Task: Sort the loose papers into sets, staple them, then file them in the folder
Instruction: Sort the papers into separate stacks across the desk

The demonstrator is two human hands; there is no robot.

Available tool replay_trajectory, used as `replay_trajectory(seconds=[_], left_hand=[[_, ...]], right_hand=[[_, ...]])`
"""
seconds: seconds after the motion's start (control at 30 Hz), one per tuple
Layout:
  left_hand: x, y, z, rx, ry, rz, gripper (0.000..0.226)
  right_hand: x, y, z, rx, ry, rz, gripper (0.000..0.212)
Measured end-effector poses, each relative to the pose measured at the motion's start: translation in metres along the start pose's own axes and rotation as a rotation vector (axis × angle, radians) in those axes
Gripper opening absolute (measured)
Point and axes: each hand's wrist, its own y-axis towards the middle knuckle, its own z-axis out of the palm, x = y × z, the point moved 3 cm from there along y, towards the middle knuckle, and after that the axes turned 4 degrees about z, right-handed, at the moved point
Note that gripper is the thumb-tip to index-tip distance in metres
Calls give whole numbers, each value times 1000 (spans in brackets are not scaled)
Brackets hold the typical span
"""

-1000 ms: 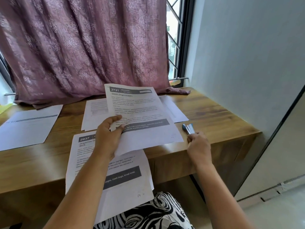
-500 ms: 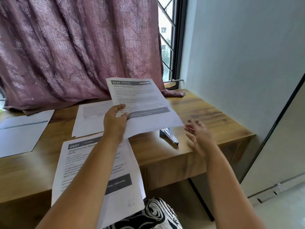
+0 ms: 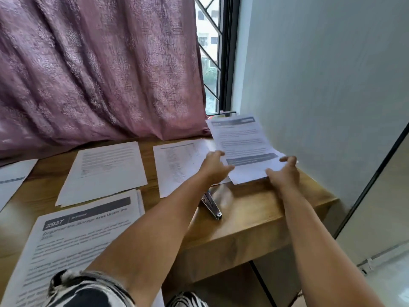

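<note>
A printed paper set with a dark header (image 3: 242, 145) is held tilted above the far right corner of the wooden desk (image 3: 254, 213). My left hand (image 3: 213, 167) grips its left edge and my right hand (image 3: 284, 171) holds its lower right corner. A metal stapler (image 3: 211, 204) lies on the desk just below my left forearm, partly hidden by it. A set headed "2937" (image 3: 84, 235) lies at the near left. Two more sheets (image 3: 104, 171) (image 3: 179, 167) lie flat further back.
A mauve curtain (image 3: 99, 69) hangs behind the desk, with a barred window (image 3: 210, 54) at its right. A pale wall (image 3: 321, 85) closes the right side. Another white sheet (image 3: 13, 180) sits at the far left edge. The desk's right edge drops to the floor.
The held paper set has moved right and further back toward the wall corner. My right hand has come up from the stapler and taken hold of the paper. The view swung right.
</note>
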Motion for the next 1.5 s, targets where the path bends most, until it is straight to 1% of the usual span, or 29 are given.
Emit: replay_trajectory(seconds=[0.07,0.13,0.17,0.23,0.3,0.33,0.4,0.47,0.53,0.6,0.67,0.7,0.77,0.83,0.9,0.97,1.0,1.07,1.13,1.23,1.3,1.37,1.43,1.5], left_hand=[[1,4,10,47,311,114,41],[2,6,19,129,588,216,34],[3,7,24,183,654,242,34],[7,10,34,275,653,220,33],[8,12,38,278,648,213,33],[7,13,40,273,666,217,33],[5,15,43,293,707,205,34],[4,14,44,318,775,178,39],[1,11,42,329,852,180,45],[-3,7,39,326,877,189,49],[-9,2,36,287,867,190,52],[-14,-2,33,266,854,189,54],[-22,-14,21,239,806,191,58],[-25,-31,0,216,760,171,59],[-16,-54,-33,169,700,100,55],[5,-87,-75,70,575,-1,51],[17,-104,-97,-8,512,-41,49],[48,-150,-142,-167,437,-137,45],[81,-201,-180,-292,406,-235,40],[121,-266,-212,-418,362,-386,38],[139,-299,-220,-473,352,-457,44],[149,-321,-219,-464,333,-511,45],[153,-335,-216,-447,273,-544,42],[156,-341,-215,-466,222,-554,45]], right_hand=[[-5,12,2,-25,-105,-41,47],[-4,19,6,-29,-216,-138,54],[-1,21,8,-46,-299,-172,56],[0,24,9,-133,-508,-189,56],[2,20,14,-238,-691,-295,48],[4,19,20,-221,-720,-376,44],[6,14,36,-47,-713,-492,37],[1,10,49,143,-737,-486,39],[-1,13,52,240,-796,-440,46],[-4,14,54,294,-805,-402,52],[-5,12,52,291,-721,-395,53],[-5,9,49,257,-635,-409,52],[-2,0,40,161,-463,-467,44],[0,-12,33,79,-376,-539,34],[9,-33,33,21,-276,-562,26],[27,-73,43,20,-119,-555,19],[38,-95,51,51,-45,-562,16],[60,-147,73,208,31,-599,13],[74,-196,92,416,10,-598,13],[81,-239,106,592,-57,-507,9],[82,-257,111,665,-70,-422,19],[81,-266,116,688,-116,-379,31],[79,-270,119,704,-172,-345,35],[77,-268,121,702,-194,-290,37]])
